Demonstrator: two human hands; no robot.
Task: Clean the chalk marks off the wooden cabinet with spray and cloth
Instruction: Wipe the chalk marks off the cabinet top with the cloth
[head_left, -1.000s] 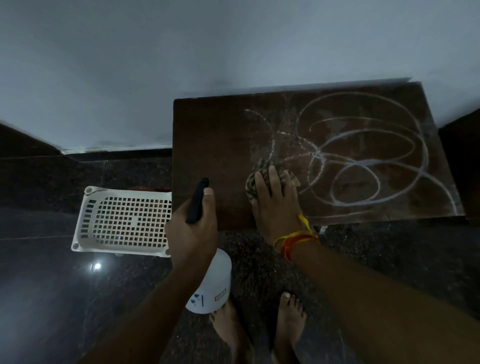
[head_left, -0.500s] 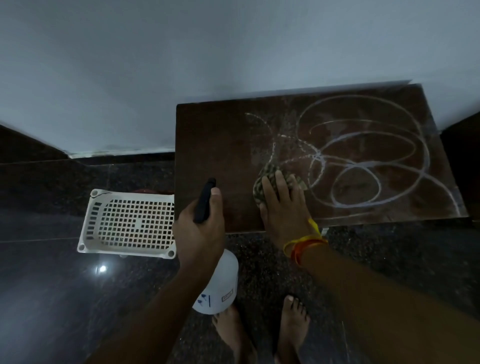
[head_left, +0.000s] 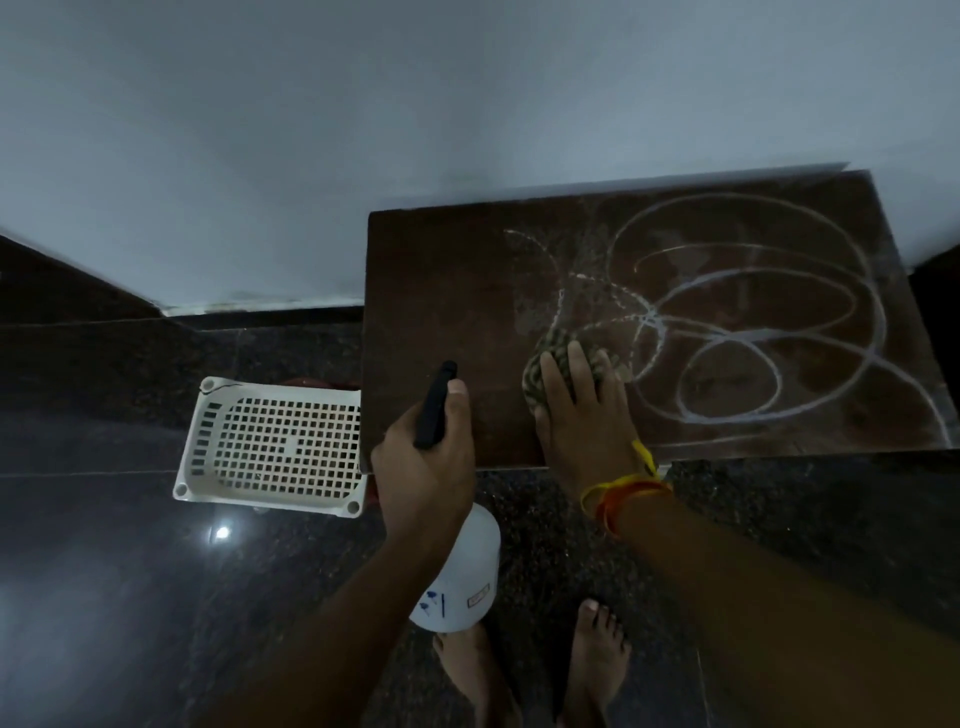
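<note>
The cabinet top (head_left: 457, 291), dark brown wood, is set against the pale wall (head_left: 363, 130) on the right side of the scene. Looping white chalk marks (head_left: 748, 332) are spread over its middle and right part; toward the left of them the lines are broken and smeared, and the leftmost part of the wood is bare. A crumpled, patterned cloth (head_left: 553, 348) is pressed on the top near its front edge, at the left end of the marks. It is covered by the right hand (head_left: 584, 415), whose fingers are laid flat and fairly straight over it; coloured threads (head_left: 628, 488) are worn round that wrist.

Just left of the cloth, above the front left corner of the top, the spray bottle (head_left: 460, 577) is held by the left hand (head_left: 423, 467). The fingers are wrapped round the neck and the thumb is laid along the black trigger head (head_left: 435, 405); the white body hangs below the hand, over the floor.

To the left of the cabinet, a white perforated basket (head_left: 270, 441) stands on the dark polished floor (head_left: 104, 571). Two bare feet (head_left: 597, 654) are seen at the near edge.
</note>
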